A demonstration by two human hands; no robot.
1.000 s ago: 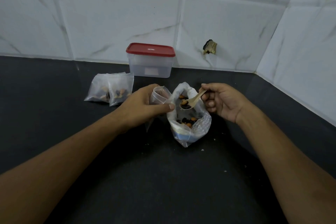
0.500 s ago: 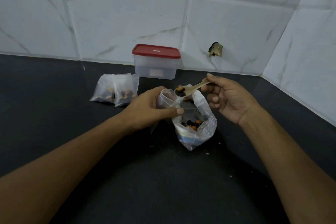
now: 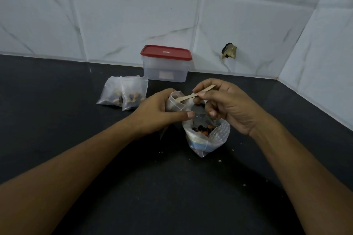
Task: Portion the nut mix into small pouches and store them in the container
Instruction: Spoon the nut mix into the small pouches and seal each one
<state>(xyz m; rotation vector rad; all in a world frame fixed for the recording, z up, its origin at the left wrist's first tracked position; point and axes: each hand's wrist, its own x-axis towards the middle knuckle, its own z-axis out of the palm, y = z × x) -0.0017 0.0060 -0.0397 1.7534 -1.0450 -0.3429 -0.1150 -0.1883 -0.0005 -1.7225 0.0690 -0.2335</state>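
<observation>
My left hand [image 3: 156, 109] grips a small clear pouch [image 3: 174, 104] with its mouth held open, upright above the counter. My right hand [image 3: 227, 105] pinches a small wooden spoon [image 3: 194, 95] whose bowl end dips into the pouch's mouth. Just below and to the right stands the big open plastic bag of nut mix [image 3: 207, 135], with dark and orange pieces visible inside. Two filled pouches [image 3: 124, 94] lie side by side to the left. The clear container with a red lid [image 3: 166, 63] stands closed against the back wall.
The work happens on a black counter [image 3: 57, 129] in a corner of white marble-look tiles. A broken dark hole [image 3: 229, 50] marks the back wall. The right wall runs close along the counter's right side. A few crumbs [image 3: 219, 160] lie near the big bag.
My right hand lifted the loaded spoon out of the big bag and carried it left, to the mouth of the small pouch. The left hand kept its hold on the pouch.
</observation>
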